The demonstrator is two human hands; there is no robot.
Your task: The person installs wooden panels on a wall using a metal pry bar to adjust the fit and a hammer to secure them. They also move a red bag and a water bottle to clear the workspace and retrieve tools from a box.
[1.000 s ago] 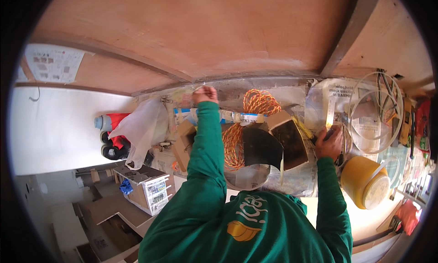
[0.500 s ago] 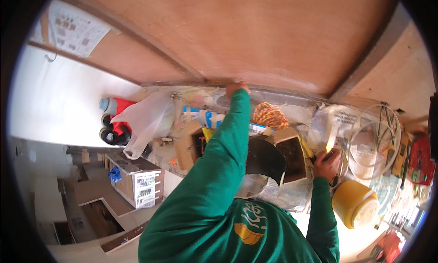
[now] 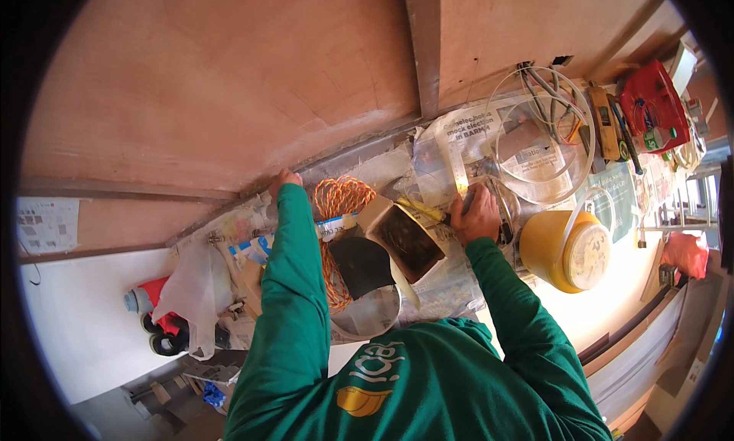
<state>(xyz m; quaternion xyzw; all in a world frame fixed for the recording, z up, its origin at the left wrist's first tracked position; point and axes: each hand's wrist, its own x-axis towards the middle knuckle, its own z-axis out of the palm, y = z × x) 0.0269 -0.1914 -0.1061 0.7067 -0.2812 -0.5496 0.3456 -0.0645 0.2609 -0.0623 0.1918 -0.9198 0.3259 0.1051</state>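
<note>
My left hand (image 3: 285, 179) reaches far out to the base of the brown panel wall (image 3: 229, 89), touching near its lower edge; its fingers are too small to read. On the right, my right hand (image 3: 477, 213) is closed around the lower end of what looks like a tape measure (image 3: 459, 169), its pale blade pointing away and yellow near the fingers. A yellow-and-black tool (image 3: 425, 209) lies beside that hand. Between my arms are a coil of orange rope (image 3: 344, 196), an open cardboard box (image 3: 407, 240) and a curved black sheet (image 3: 359, 266).
The newspaper-covered bench holds a clear hoop of tubing (image 3: 585, 162), a yellow bucket (image 3: 566, 250) on its side and a red case (image 3: 654, 108). At left are a plastic bag (image 3: 195, 288) and a red-and-black item (image 3: 162, 318). Wires (image 3: 547, 85) come from a wall hole.
My view has swung to the right, so the bench items sit further left. My left arm stays stretched to the wall base, and my right hand keeps hold of the tape measure.
</note>
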